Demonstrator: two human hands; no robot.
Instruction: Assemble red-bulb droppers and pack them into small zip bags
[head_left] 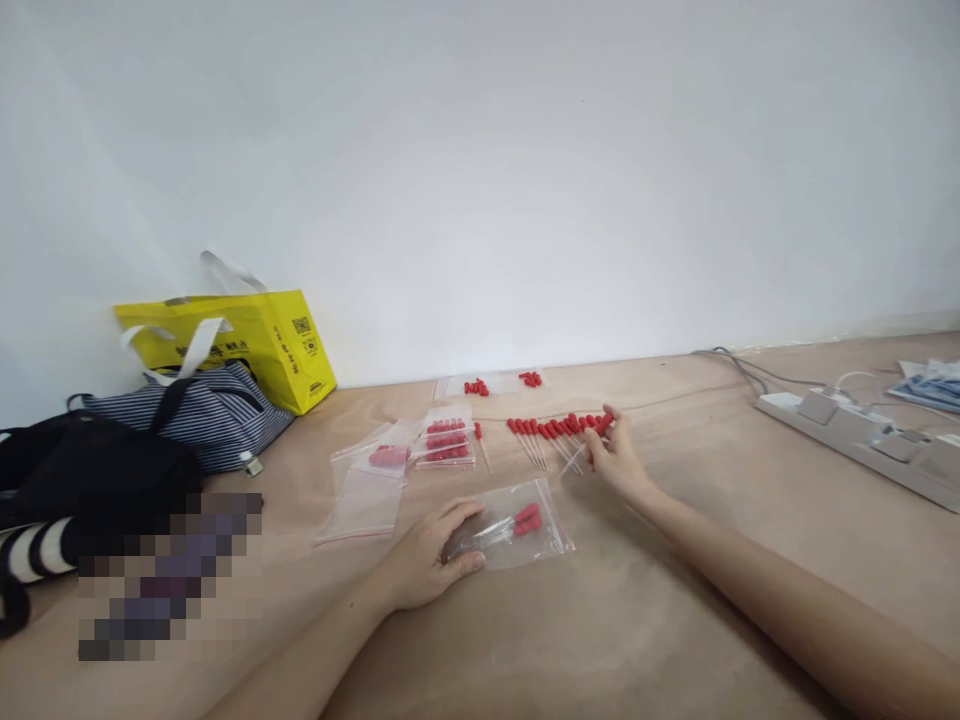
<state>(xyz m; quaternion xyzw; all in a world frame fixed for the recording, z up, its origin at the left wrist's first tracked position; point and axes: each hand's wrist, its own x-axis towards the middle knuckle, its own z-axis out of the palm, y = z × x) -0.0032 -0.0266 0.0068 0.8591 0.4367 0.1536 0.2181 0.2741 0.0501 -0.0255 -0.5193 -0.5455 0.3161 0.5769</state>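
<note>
My left hand point(439, 555) curls around the left end of a clear zip bag point(551, 530), its thumb and fingers gripping the plastic. Inside that bag lie a few droppers point(527, 519) with red bulbs and thin pale stems. My right hand point(616, 455) is at the right end of a row of similar red-bulbed droppers point(551, 430) on the table. Its fingers close around a dropper point(604, 424) there; the stem is partly hidden. One lone dropper point(479, 432) lies left of the row.
Filled bags point(450, 440) are stacked left of centre, beside flat clear bags point(364, 500). More droppers point(476, 387) lie on plastic by the wall. A yellow bag point(307, 350), striped bag point(217, 415) and black bag point(97, 465) stand left. A power strip point(862, 450) with cables is right.
</note>
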